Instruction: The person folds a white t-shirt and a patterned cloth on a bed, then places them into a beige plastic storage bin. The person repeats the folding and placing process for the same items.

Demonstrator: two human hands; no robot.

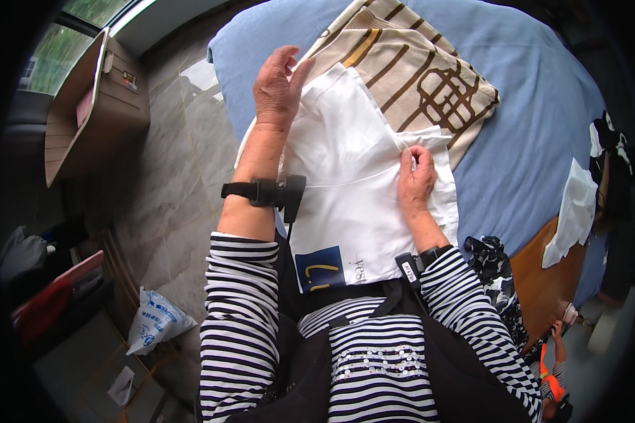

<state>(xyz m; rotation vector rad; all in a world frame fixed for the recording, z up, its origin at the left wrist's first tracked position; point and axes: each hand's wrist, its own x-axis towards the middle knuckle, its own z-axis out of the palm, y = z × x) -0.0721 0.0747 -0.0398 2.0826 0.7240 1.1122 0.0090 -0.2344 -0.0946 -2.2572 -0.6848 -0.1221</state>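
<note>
A white T-shirt with a dark blue printed patch lies spread before me, its lower edge reaching my lap. My right hand pinches the shirt's fabric at its right side, by a bunched fold. Beside the shirt's far left corner, my left hand is raised with thumb and fingers apart, holding nothing that I can see. Beyond the shirt is a folded beige knit garment with brown stripes and a brown pattern. The white shirt overlaps its near edge.
Both garments rest on a blue-covered bed. To the right are a white cloth, a brown wooden board and black-and-white patterned fabric. A brown box and a plastic bag stand left. Another person's hand shows lower right.
</note>
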